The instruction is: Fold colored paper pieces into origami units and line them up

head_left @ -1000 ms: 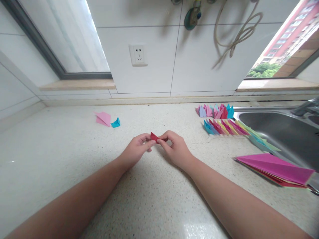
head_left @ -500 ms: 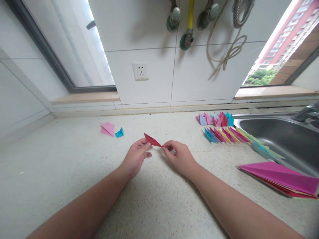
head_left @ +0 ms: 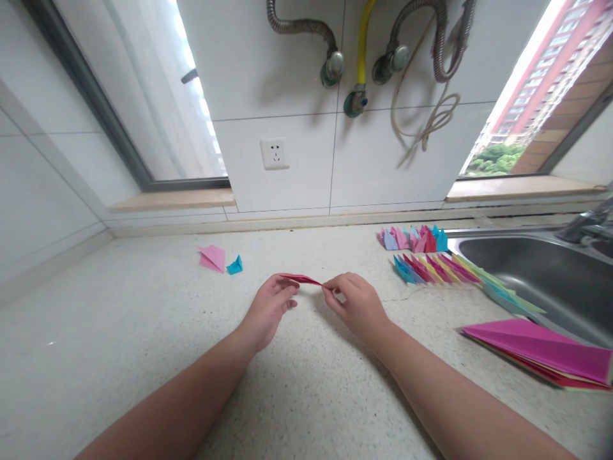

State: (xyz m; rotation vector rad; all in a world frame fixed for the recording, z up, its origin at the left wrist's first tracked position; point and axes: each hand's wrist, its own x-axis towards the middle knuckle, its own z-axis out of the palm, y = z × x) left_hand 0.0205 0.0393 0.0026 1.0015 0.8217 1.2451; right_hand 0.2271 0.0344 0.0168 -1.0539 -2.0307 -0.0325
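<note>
A small folded red paper piece is held flat between both hands above the speckled countertop. My right hand pinches its right tip with thumb and forefinger. My left hand touches its left end, fingers curled around it. To the right lie a fanned row of folded coloured paper strips and, behind it, a cluster of small folded paper units.
A pink folded paper and a small blue folded piece lie at the left. A stack of magenta folded sheets rests by the steel sink at the right. A wall socket and hoses hang behind.
The red paper was bunched between both hands, then drawn out long and now lies flat and level. The view has tilted up, showing more of the wall pipes.
</note>
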